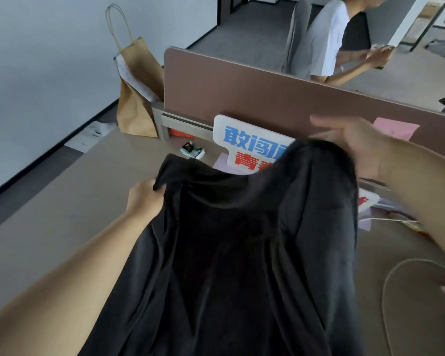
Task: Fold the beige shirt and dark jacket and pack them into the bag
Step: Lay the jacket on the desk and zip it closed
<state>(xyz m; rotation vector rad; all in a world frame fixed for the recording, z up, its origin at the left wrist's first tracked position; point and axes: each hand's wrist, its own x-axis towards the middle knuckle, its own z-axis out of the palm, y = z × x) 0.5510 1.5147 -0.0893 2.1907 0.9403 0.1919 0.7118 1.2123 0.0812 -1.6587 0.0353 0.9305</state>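
Your left hand (144, 197) grips the dark jacket (242, 240); your right hand (352, 147) is blurred, hold unclear. Likely limp, light cloth: take both shoulders.

The jacket (242, 240) hangs over the near desk (75, 201); a sign (242, 140) stands behind it, the bag (136, 98) far left.
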